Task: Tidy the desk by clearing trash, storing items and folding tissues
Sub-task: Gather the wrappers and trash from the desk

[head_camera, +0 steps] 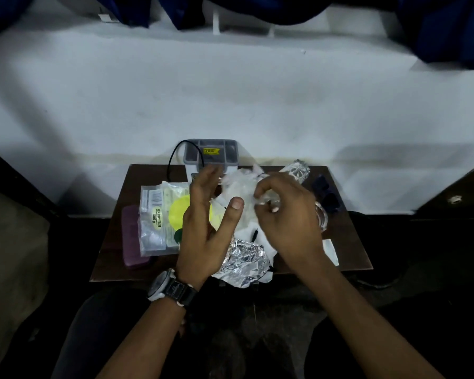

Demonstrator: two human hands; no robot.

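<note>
Crumpled clear wrapper (237, 188): between both hands, pinched by curled right hand (288, 214); left hand (203, 228) spread open, empty, just left.

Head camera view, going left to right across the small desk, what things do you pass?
Purple case → dry fruit bag → left hand → crumpled foil → right hand, pinching clear plastic → dark blue object.
</note>
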